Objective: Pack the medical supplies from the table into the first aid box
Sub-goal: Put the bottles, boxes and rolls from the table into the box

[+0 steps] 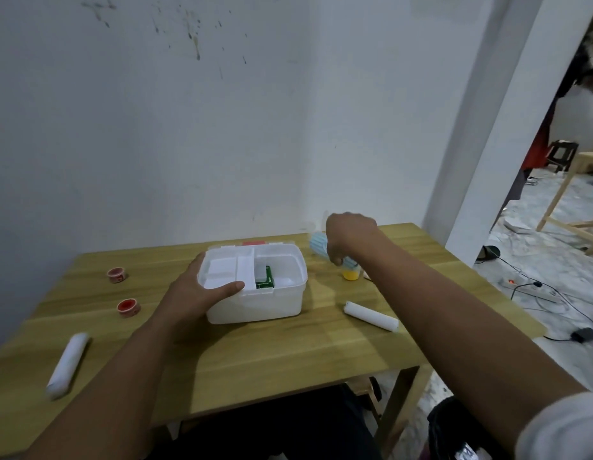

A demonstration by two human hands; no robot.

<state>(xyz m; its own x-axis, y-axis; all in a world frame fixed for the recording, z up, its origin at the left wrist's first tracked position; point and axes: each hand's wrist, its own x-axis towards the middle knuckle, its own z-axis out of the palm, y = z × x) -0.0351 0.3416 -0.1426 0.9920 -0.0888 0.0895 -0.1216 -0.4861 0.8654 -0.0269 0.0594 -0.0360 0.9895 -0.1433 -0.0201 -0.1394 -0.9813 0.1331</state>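
Pale, scuffed wall [222, 111] fills the background, with a doorway at 3 o'clock opening onto a cluttered floor. Below it stands the wooden table [288, 353], which carries all the supplies.

At the table's middle sits the white first aid box [255, 303], open, its inner tray [222, 270] covering the 9 o'clock half and a green packet [265, 280] lying in the open compartment beside it. The left hand [202, 290] rests flat on the box's 9 o'clock corner, fingers spread and thumb laid across the tray rim; it grips nothing, and I judge it is there to steady the light box while things are dropped in.

At 2 o'clock from the box the right hand [346, 239] is closed around a bunch of light blue face masks [319, 247], lifted clear of the table, likely on the way to the box. Just under that hand stands a small yellow container [350, 274].

Two white gauze rolls wait unpacked: one [371, 316] at 4 o'clock from the box, near it, the other [67, 365] well apart at 8 o'clock by the table's edge. Smallest are two red tape rolls, one [116, 274] at 9 o'clock and one [128, 307] just nearer, both lying flat. Most of the packing seems yet to do.
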